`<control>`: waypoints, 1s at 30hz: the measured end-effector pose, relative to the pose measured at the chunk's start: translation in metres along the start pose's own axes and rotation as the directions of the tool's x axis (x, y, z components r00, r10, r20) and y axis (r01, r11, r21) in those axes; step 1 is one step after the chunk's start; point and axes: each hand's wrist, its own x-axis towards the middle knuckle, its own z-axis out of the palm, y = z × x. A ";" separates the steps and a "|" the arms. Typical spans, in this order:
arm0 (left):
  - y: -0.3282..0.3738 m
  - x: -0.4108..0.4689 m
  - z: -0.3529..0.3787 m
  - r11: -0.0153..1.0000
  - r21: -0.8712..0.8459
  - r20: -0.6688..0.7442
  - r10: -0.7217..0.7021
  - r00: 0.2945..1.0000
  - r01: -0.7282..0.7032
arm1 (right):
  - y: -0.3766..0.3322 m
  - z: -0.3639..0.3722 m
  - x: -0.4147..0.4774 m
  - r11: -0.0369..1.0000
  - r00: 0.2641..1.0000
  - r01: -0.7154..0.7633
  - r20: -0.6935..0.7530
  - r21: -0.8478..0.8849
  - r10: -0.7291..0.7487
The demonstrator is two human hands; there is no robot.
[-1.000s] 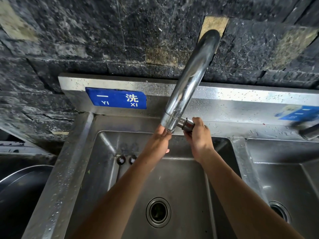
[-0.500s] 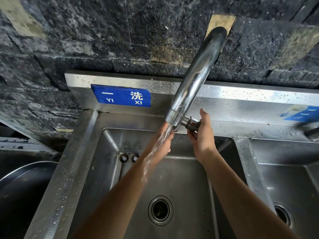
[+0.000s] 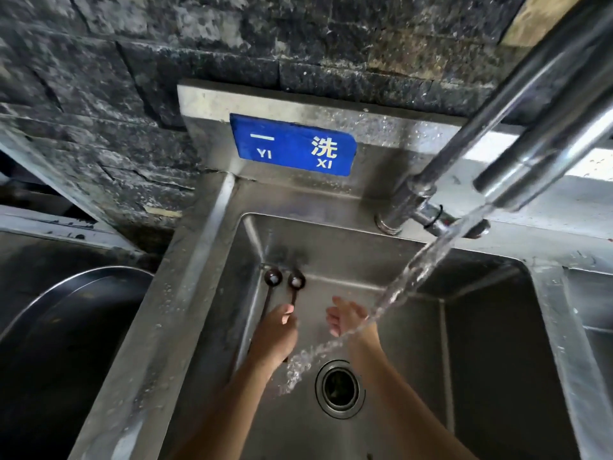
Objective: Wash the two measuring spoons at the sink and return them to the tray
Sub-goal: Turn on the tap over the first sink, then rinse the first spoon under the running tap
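The faucet (image 3: 491,127) runs out of view at the upper right, so its spout tip and its upper bend are cut off, and motion blur doubles its outline there. A stream of water (image 3: 408,277) falls slantwise from it across the sink basin (image 3: 481,343) and breaks over the right wrist, blurring the skin beneath. Two dark measuring spoons (image 3: 283,279) lie side by side at the back left of the basin, bowls toward the rear wall, each with a pale glint inside; their handles run forward and vanish under the left hand (image 3: 277,330), so the handle ends cannot be seen. That hand reaches down over the handles with fingers curled and close together, thumb on top, but whether it actually pinches a handle cannot be told. The right hand (image 3: 346,318) sits just beside it, apart from the spoons, fingers loosely spread and empty, with the water striking at its wrist. Both forearms come up from the lower edge and are cropped there. The drain (image 3: 340,389) sits between them. A blue sign (image 3: 293,145) is on the backsplash, and a round metal pan (image 3: 63,300) at left is half in shadow.
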 end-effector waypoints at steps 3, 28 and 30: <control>-0.028 0.014 0.006 0.997 -0.003 -0.017 -0.072 0.997 0.072 | 0.031 0.023 0.023 0.991 0.999 -0.009 0.030 -0.130 0.013; -0.075 0.073 0.027 0.936 -0.322 -0.016 -0.154 0.988 0.140 | 0.099 0.080 0.076 0.982 0.995 0.077 0.076 -0.173 -0.064; -0.070 0.067 0.024 0.939 -0.322 -0.034 -0.140 0.990 0.122 | 0.093 0.079 0.068 0.984 0.993 0.082 0.097 -0.159 -0.067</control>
